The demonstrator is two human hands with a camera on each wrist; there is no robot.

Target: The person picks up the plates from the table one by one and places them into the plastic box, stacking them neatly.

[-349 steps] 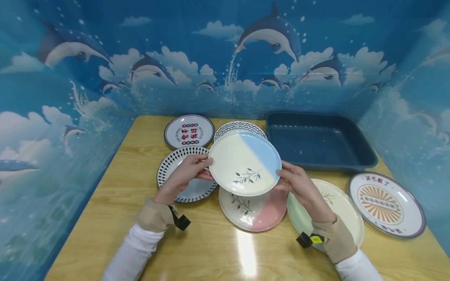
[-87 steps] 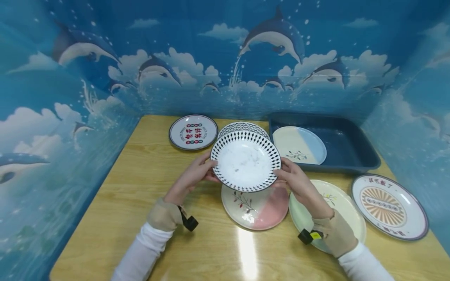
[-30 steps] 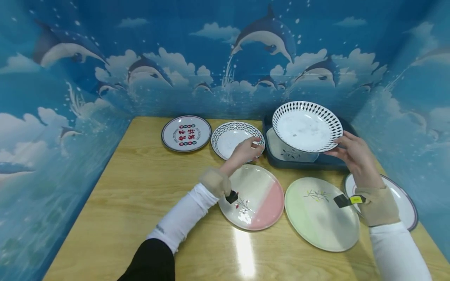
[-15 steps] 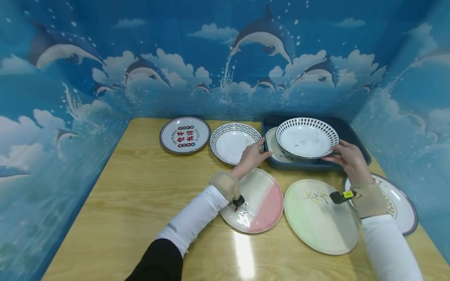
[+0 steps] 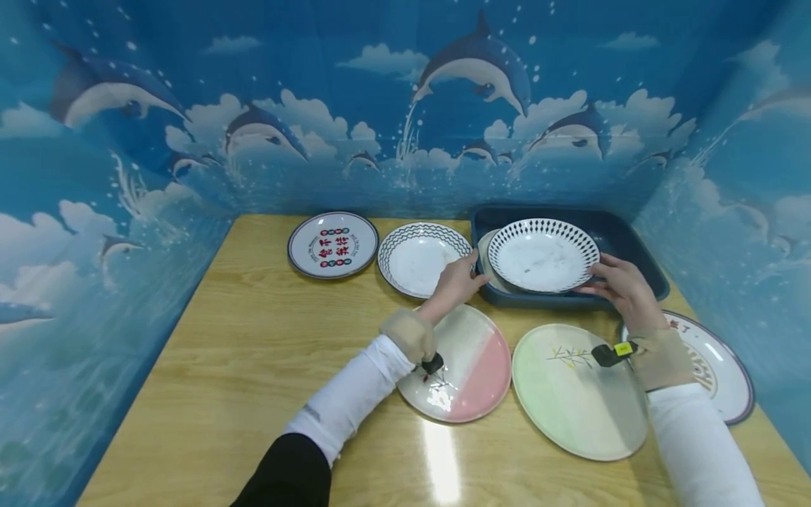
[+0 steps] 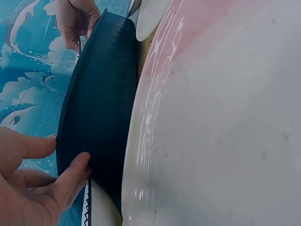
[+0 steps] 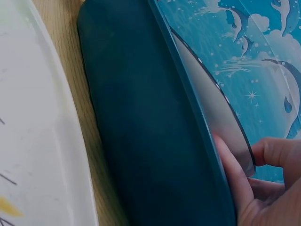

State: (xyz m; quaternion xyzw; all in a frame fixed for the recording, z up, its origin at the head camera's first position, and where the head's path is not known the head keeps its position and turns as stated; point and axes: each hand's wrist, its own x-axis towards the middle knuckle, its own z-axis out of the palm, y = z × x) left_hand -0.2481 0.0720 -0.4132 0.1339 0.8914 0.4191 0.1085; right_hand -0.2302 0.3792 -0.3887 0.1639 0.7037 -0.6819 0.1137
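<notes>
My right hand (image 5: pixel 624 285) pinches the right rim of a white plate with a black diamond border (image 5: pixel 543 255). This plate is inside the dark blue tray (image 5: pixel 624 239), over a cream plate (image 5: pixel 497 278) that is mostly covered. In the right wrist view the thumb (image 7: pixel 270 149) is on one side of the plate's rim, with fingers between plate and tray wall. My left hand (image 5: pixel 455 285) holds the tray's near left corner; in the left wrist view its fingertips (image 6: pixel 80 162) lie against the tray's wall and rim. Whether the diamond-bordered plate touches the cream one, I cannot tell.
A zigzag-rimmed plate (image 5: pixel 415 260) stands left of the tray, beside a plate with red characters (image 5: pixel 332 264). In front are a pink-and-cream plate (image 5: pixel 478 373) and a green-and-cream plate (image 5: pixel 570 408). Another printed plate (image 5: pixel 728 380) is partly under the right forearm.
Both hands held the cream-and-blue plate, later seen in the tray. They then held the diamond-bordered plate. The left hand moved to the tray's corner; the right lowered that plate in, shifting it slightly left.
</notes>
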